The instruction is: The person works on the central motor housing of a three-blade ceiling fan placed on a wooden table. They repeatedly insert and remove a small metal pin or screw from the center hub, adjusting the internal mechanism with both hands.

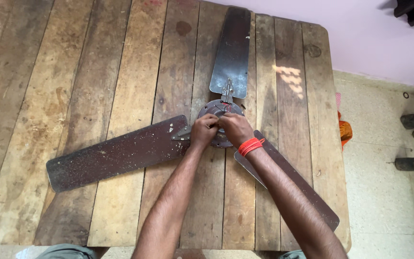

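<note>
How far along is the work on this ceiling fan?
Done: three dusty brown metal fan blades sit attached to the round grey motor hub on the wooden plank table. In hand: left hand and right hand work together at the hub. What remains cannot be told.

Both forearms are bare from the near edge of the view up to the hands, with no sleeves showing. The left hand [203,131] wears no ring, band or glove. The right hand [235,128] is ungloved too, and just behind it the wrist carries a bright orange-red thread [250,146], wound round several times into a thick band. Fine dark hair covers both forearms.
</note>
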